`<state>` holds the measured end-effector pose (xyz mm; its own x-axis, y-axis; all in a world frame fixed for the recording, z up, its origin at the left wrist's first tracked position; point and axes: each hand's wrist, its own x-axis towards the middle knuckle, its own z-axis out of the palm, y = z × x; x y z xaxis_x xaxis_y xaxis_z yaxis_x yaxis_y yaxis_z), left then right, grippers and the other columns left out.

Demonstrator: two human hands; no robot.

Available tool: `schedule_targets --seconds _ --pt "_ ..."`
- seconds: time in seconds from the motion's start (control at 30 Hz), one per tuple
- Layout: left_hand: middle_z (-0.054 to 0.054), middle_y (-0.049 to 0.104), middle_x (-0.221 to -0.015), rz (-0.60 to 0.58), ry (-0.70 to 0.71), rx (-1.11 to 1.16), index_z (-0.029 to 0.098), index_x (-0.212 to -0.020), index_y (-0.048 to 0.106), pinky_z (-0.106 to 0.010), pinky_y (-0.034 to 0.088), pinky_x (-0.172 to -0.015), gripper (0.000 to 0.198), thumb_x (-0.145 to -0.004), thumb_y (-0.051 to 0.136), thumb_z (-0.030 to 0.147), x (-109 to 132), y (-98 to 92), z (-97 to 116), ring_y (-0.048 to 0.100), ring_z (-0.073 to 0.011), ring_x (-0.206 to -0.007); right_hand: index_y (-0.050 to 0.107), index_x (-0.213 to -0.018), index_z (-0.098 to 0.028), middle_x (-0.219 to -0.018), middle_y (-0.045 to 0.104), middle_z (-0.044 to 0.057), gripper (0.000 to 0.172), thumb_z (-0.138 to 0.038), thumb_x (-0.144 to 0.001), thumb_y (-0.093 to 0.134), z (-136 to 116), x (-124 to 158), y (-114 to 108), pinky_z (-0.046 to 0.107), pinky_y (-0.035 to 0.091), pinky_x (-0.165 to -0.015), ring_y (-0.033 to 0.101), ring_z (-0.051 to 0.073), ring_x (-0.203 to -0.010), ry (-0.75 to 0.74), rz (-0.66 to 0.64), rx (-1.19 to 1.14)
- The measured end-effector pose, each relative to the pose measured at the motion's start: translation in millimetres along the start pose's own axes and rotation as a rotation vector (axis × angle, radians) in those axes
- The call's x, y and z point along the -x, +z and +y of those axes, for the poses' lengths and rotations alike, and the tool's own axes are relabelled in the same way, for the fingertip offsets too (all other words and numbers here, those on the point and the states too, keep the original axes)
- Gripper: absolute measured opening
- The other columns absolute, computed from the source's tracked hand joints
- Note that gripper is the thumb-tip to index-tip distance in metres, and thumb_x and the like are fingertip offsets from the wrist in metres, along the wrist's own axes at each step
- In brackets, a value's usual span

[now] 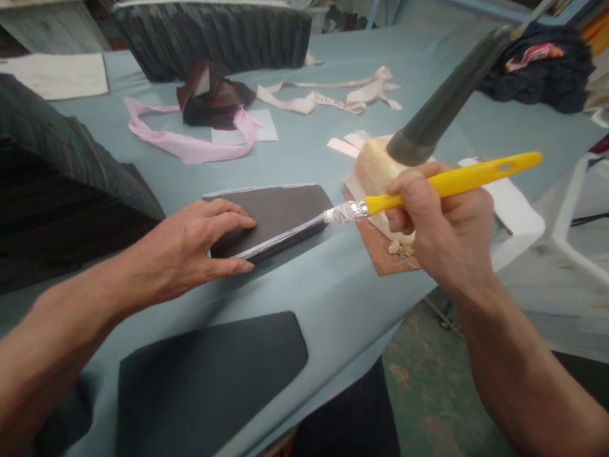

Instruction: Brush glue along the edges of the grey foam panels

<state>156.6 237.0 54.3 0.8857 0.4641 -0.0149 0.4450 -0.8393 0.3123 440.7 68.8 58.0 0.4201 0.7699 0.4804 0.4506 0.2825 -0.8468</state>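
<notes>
since the brush is right on its edge, start with the brown-grey panel [285, 206]: it's lying flat on the bench [304, 298] between the two hands, with a whitish line along its near edge and another along the far one. can't tell if it's one thick piece or a few stacked up.

left hand [193, 244] is on the panel's left end, fingers parted, a fingertip on the top face and the thumb down by the near edge, so more pinning than gripping. right hand [440, 219] has its fingers clamped round a yellow-handled brush [459, 179], whose gunky tip touches the near edge close to the right corner.

my read: the step in hand is brushing something, probably glue, along that edge. imo the next move calls for light pressure, bristles lined up with the edge, and the left thumb kept out of the wet bit.

just past the brush there's a pale tub [373, 158] with a thick dark handle [445, 101] sticking up, all on a brown board [373, 247]. nearer the wearer lies a dark panel [214, 381], and further out a pink strip [209, 152] and a big dark stack [214, 41].
</notes>
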Motion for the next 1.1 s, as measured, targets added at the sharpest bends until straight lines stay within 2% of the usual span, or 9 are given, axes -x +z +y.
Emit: schedule_targets --seconds 0.2,0.4,0.53,0.63,0.7,0.77,0.87,1.0,1.1 --pt "-0.008 0.068 -0.139 -0.013 0.038 -0.001 0.022 -0.135 0.071 -0.048 0.049 -0.121 0.066 -0.099 0.048 0.073 -2.0 -5.7 -1.2 0.065 -0.0294 -0.130 0.067 -0.081 -0.028 -0.056 0.055 -0.003 0.035 -0.055 -0.101 0.071 1.1 32.9 -8.1 0.034 0.038 -0.046 0.050 0.015 -0.047 0.067 0.060 0.015" --pt "-0.007 0.070 -0.136 -0.051 0.048 0.039 0.023 -0.133 0.072 -0.046 0.052 -0.116 0.074 -0.092 0.056 0.083 -3.3 -12.0 -6.8 0.068 -0.0270 -0.121 0.071 -0.086 -0.025 -0.056 0.056 -0.004 0.035 -0.056 -0.101 0.072 7.9 56.1 -13.2 0.029 0.037 -0.047 0.052 0.013 -0.048 0.146 0.078 0.009" --pt "-0.005 0.071 -0.136 -0.102 0.018 0.047 0.025 -0.131 0.073 -0.043 0.056 -0.109 0.063 -0.094 0.059 0.074 -4.5 -21.5 -3.0 0.069 -0.0252 -0.116 0.072 -0.088 -0.023 -0.056 0.057 -0.005 0.033 -0.052 -0.104 0.071 14.0 66.7 -16.0 0.027 0.039 -0.049 0.055 0.011 -0.050 0.173 0.099 -0.025" --pt "-0.004 0.070 -0.139 -0.161 -0.076 0.075 0.025 -0.131 0.073 -0.040 0.062 -0.093 0.057 -0.091 0.057 0.063 -4.8 -29.1 4.4 0.071 -0.0252 -0.109 0.074 -0.089 -0.022 -0.058 0.058 -0.004 0.033 -0.051 -0.104 0.071 15.5 73.9 -18.2 0.026 0.041 -0.051 0.056 0.012 -0.053 0.205 0.104 -0.056" --pt "-0.004 0.071 -0.138 -0.171 -0.136 0.071 0.023 -0.131 0.072 -0.040 0.062 -0.090 0.057 -0.088 0.053 0.056 -5.3 -30.5 10.1 0.071 -0.0241 -0.103 0.074 -0.090 -0.022 -0.060 0.060 -0.004 0.032 -0.051 -0.103 0.071 14.7 78.1 -18.5 0.025 0.042 -0.051 0.055 0.011 -0.054 0.222 0.123 -0.090" --pt "-0.005 0.073 -0.133 -0.129 -0.134 0.027 0.020 -0.129 0.071 -0.045 0.061 -0.099 0.056 -0.086 0.049 0.049 -6.2 -26.5 15.4 0.071 -0.0237 -0.102 0.073 -0.091 -0.023 -0.061 0.062 -0.005 0.029 -0.049 -0.102 0.074 12.7 81.8 -17.6 0.024 0.042 -0.050 0.054 0.011 -0.053 0.208 0.149 -0.146" --pt "-0.010 0.073 -0.124 -0.024 -0.077 -0.101 0.017 -0.123 0.071 -0.049 0.057 -0.109 0.052 -0.083 0.047 0.042 -7.4 -12.1 22.3 0.071 -0.0293 -0.110 0.070 -0.090 -0.023 -0.063 0.063 -0.006 0.024 -0.043 -0.098 0.080 8.2 86.8 -16.6 0.022 0.047 -0.052 0.057 0.009 -0.055 0.156 0.173 -0.209" --pt "-0.013 0.072 -0.113 0.034 -0.150 -0.271 0.020 -0.115 0.066 -0.047 0.058 -0.099 0.041 -0.085 0.046 0.040 -10.4 2.6 31.0 0.071 -0.0318 -0.103 0.070 -0.091 -0.023 -0.064 0.064 -0.006 0.017 -0.035 -0.100 0.077 0.5 94.9 -22.1 0.020 0.049 -0.051 0.058 0.009 -0.055 0.140 0.222 -0.262" --pt "-0.011 0.073 -0.102 0.014 -0.276 -0.319 0.022 -0.110 0.064 -0.043 0.056 -0.087 0.033 -0.086 0.048 0.039 -17.9 0.3 36.5 0.071 -0.0311 -0.092 0.072 -0.094 -0.024 -0.064 0.066 -0.005 0.015 -0.037 -0.101 0.075 -4.5 105.4 -31.4 0.020 0.050 -0.050 0.059 0.010 -0.055 0.155 0.235 -0.288"
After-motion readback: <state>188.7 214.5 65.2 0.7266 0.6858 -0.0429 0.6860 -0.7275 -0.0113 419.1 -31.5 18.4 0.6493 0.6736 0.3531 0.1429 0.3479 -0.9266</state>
